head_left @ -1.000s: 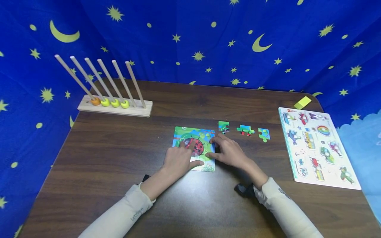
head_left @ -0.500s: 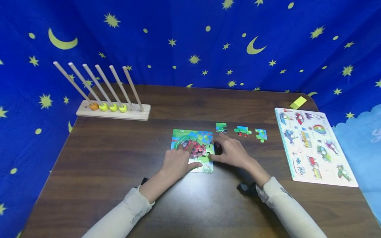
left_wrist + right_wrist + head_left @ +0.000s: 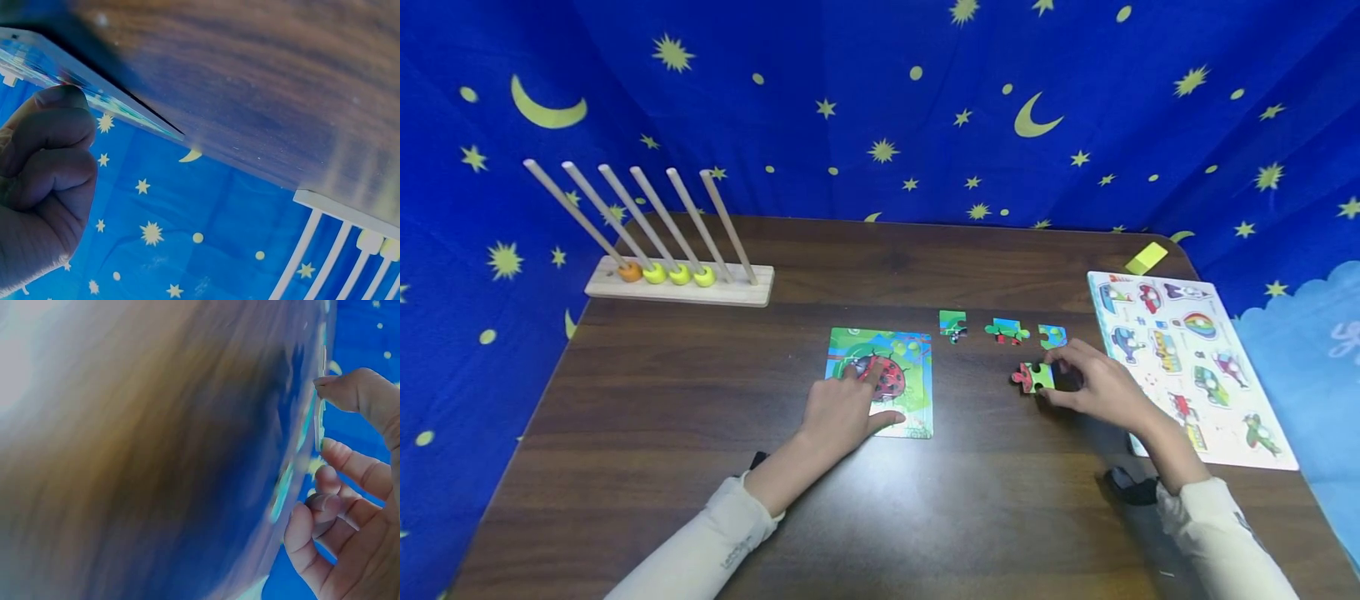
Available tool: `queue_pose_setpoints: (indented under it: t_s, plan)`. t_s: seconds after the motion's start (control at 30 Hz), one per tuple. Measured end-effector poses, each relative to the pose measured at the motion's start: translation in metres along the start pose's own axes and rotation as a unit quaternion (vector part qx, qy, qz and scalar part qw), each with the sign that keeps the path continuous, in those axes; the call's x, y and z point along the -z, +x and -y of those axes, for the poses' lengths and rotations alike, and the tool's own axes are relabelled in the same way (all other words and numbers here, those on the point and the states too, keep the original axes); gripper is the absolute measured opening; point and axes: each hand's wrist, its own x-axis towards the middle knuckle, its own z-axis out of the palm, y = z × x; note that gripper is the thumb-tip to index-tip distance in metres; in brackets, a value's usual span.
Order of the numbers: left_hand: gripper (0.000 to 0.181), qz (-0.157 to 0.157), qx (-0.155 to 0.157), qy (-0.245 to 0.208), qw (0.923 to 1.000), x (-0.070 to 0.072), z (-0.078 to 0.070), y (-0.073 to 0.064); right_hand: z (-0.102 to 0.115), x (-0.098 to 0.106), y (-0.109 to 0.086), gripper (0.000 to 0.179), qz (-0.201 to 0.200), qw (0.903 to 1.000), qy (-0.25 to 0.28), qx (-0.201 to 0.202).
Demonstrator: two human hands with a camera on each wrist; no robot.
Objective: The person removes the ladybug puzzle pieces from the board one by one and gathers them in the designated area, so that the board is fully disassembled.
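Observation:
My left hand (image 3: pixel 838 408) rests on a square jigsaw puzzle board (image 3: pixel 919 398) with a ladybug picture, its thumb spread out and fingertips on the ladybug. Seen from the left wrist, that hand (image 3: pixel 50 162) has a fingertip against the board (image 3: pixel 119 100). To the right, my right hand (image 3: pixel 1101 387) pinches a red and green puzzle piece (image 3: pixel 1041 377) between thumb and fingers. The right wrist view shows this hand (image 3: pixel 359 481) with the piece (image 3: pixel 319 422) edge-on. Behind lie a green corner piece (image 3: pixel 952 322), a knobbed piece (image 3: pixel 1009 327) and a blue-green piece (image 3: pixel 1052 336).
A wooden peg stand (image 3: pixel 741 287) with tall rods and a few orange and yellow beads stands at the back left. At the right lies a white picture board (image 3: pixel 1206 433) of vehicles, with a yellow block (image 3: pixel 1146 259) behind it. A star-patterned curtain (image 3: pixel 820 150) hangs behind the table.
My right hand has lifted the red and green puzzle piece off the board and carried it right, near the loose pieces. The left hand stays on the board. The head view has shifted slightly.

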Motion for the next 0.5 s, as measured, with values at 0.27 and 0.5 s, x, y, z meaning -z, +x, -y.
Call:
queue_pose_setpoints:
  t_s: [0.27, 0.5]
  plan:
    - [0.086, -0.004, 0.004, 0.003, 1.0, 0.001, -0.001, -0.001, -0.021, 0.006, -0.011, 0.04, 0.028, 0.9985, -0.014, -0.045]
    - [0.087, -0.002, 0.0, -0.007, 1.0, -0.001, 0.0, 0.0, -0.02, 0.005, -0.009, 0.041, 0.043, 0.9973, -0.01, -0.059]
